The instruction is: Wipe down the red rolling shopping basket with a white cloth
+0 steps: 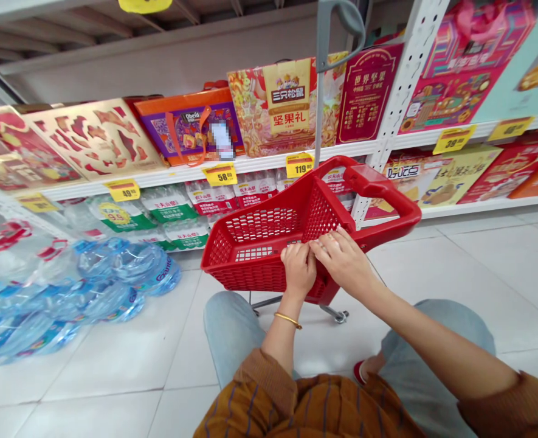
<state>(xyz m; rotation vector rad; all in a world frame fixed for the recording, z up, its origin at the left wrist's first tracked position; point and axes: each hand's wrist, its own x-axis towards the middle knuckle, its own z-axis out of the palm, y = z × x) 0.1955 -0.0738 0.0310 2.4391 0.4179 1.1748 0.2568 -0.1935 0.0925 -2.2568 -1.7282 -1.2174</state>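
Crouching on the white tiled floor (pixel 127 359), we have both hands on the near rim of the red wheeled shopping basket (pixel 259 234), which stands dead ahead at 12 o'clock, just beyond our knees. Our left hand (pixel 298 269) is curled over the rim's edge, clasping it. Our right hand (pixel 345 260) lies at the left hand's 3 o'clock, its fingers laid along the same rim and touching the left hand; whether its thumb closes underneath we cannot tell. We judge the basket light and stiff (it is thin moulded plastic mesh) and apt to roll on its casters (pixel 340 315) if pushed. The solid rim, the red hinged handle (pixel 387 198) at 2 o'clock or the grey pull handle (pixel 339 21) rising at 1 o'clock look like firmer holds than the lattice walls. Shrink-wrapped water bottles (pixel 113 286) lie at 9 o'clock, and gift boxes (pixel 287 103) fill the shelf at 12.
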